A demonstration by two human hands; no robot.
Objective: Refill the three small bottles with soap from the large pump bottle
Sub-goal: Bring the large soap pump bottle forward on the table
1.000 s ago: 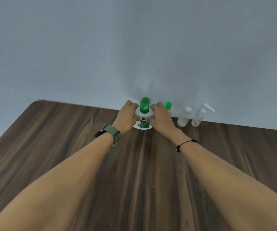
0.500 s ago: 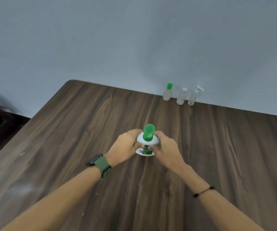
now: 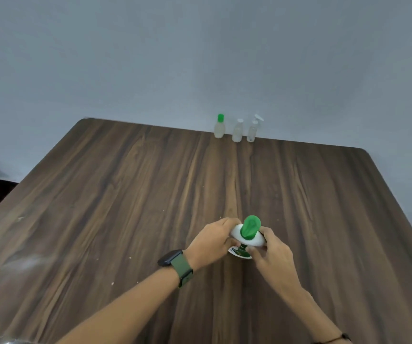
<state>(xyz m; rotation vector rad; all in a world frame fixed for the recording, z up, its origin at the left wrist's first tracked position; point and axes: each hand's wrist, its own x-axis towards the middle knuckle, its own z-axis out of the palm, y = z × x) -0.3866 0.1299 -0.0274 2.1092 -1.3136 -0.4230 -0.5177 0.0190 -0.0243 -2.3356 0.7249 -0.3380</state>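
Both hands have carried the large pump bottle from the far edge by the wall back toward me, to the near middle of the table. My left hand wraps its curled fingers around the left side of the white body; my right hand grips the right side, thumb near the label. The green pump head stands up between my two sets of fingers and points away from me. Whether the base rests on the wood or hangs just above it, I cannot tell.

Task status, as I judge it: only the supply bottle is positioned. No refill is done. The three small bottles stand in a row well ahead of my fingers, against the wall: the green-capped bottle on the left, the white-capped bottle in the middle, the small pump bottle on the right. All three are capped and untouched. Remaining: fetch each one, open it, fill it, close it
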